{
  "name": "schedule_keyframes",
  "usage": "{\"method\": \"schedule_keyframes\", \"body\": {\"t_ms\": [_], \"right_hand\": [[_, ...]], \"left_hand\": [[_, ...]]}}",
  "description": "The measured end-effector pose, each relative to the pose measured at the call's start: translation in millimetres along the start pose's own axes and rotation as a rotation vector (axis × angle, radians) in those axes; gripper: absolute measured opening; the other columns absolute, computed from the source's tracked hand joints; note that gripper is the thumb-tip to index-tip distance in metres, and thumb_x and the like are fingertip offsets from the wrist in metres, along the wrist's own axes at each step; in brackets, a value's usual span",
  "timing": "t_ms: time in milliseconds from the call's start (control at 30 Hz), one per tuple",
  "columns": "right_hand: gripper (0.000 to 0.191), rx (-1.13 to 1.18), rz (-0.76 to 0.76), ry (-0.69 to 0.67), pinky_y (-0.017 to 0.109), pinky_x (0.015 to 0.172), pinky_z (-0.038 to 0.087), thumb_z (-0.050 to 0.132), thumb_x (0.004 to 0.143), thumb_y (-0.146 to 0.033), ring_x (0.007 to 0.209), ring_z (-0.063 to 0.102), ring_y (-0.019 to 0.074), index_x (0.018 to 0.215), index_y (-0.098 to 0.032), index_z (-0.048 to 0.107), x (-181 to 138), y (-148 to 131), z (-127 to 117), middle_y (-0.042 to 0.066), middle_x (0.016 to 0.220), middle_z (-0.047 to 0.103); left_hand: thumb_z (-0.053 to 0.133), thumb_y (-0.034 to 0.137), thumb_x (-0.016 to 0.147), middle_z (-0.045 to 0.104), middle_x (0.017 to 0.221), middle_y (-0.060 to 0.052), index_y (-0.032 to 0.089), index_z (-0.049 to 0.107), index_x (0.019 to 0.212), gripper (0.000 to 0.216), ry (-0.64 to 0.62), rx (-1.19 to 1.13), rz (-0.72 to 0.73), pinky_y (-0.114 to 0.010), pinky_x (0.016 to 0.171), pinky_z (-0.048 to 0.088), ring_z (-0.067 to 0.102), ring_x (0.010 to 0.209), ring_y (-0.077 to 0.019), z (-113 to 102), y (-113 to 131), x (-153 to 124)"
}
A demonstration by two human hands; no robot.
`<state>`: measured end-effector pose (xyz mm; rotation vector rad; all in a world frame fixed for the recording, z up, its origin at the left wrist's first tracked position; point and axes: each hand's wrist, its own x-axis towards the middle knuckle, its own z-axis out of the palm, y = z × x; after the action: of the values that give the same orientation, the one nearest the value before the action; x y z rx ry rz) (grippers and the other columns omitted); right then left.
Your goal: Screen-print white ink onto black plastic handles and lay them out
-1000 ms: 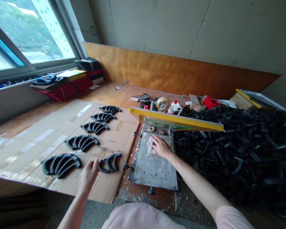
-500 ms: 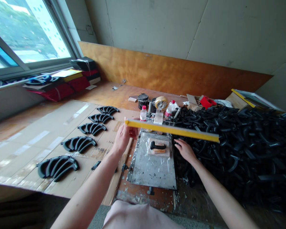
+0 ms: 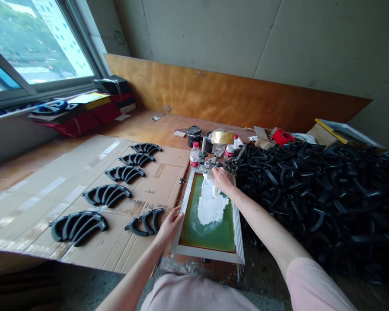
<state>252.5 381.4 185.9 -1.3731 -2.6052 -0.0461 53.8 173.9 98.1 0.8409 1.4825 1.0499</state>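
A screen-printing frame (image 3: 210, 255) with an aluminium rim and green mesh lies flat in front of me, covering the metal plate. White ink (image 3: 212, 208) is spread over the upper and middle mesh. My left hand (image 3: 171, 224) holds the frame's left edge, fingers bent against the rim. At the far end, my right hand (image 3: 223, 179) is closed on a pale squeegee (image 3: 210, 174), mostly hidden by the fingers, at the top of the ink. Left of the frame, several black curved handles (image 3: 144, 222) lie near my left hand.
Cardboard (image 3: 65, 190) on the left bears more fanned rows of black handles (image 3: 79, 226). A large heap of black handles (image 3: 311, 207) fills the right. Behind the frame stand a red-capped bottle (image 3: 195, 155), a dark tub (image 3: 193, 136) and a tape roll (image 3: 222, 138).
The frame has swung down from its raised, edge-on position to lie flat over the plate and handle. My left hand came down along its side; my right hand moved forward to the squeegee.
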Motion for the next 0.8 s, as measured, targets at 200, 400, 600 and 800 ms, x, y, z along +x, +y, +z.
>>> {"method": "schedule_keyframes", "body": {"t_ms": [200,400,600,800], "right_hand": [[0.004,0.042,-0.153,-0.141,0.029,0.071,0.043,0.058,0.084,-0.018,0.086,0.056,0.0210,0.086,-0.018,0.062,-36,-1,14,0.007,0.086,0.064],[0.011,0.200,-0.436,-0.229,0.028,0.069,0.042,0.058,0.079,-0.009,0.081,0.056,0.0194,0.078,-0.019,0.063,-68,9,-8,0.004,0.079,0.063],[0.010,0.117,-0.243,-0.067,0.030,0.070,0.043,0.054,0.085,-0.014,0.083,0.054,0.0207,0.080,-0.017,0.061,-63,-2,4,0.006,0.083,0.061],[0.010,0.180,-0.351,-0.087,0.029,0.071,0.044,0.054,0.086,-0.014,0.083,0.055,0.0193,0.085,-0.017,0.063,-83,-4,11,0.005,0.082,0.062]], "left_hand": [[0.056,0.060,0.078,0.072,0.094,-0.007,0.018,0.050,0.130,0.068,-0.010,0.014,0.002,-0.031,0.074,0.052,0.068,0.086,-0.0240,-3,-1,-1],[0.057,0.059,0.078,0.073,0.093,-0.006,0.017,0.053,0.127,0.066,0.005,0.006,0.007,-0.029,0.073,0.051,0.067,0.086,-0.0232,-2,3,-3],[0.058,0.059,0.077,0.072,0.087,-0.005,0.017,0.056,0.124,0.063,0.041,0.039,-0.002,-0.028,0.068,0.051,0.067,0.080,-0.0221,0,8,-6],[0.059,0.059,0.076,0.072,0.081,-0.004,0.016,0.055,0.124,0.065,0.029,0.009,-0.027,-0.027,0.063,0.050,0.067,0.075,-0.0214,1,17,-8]]}}
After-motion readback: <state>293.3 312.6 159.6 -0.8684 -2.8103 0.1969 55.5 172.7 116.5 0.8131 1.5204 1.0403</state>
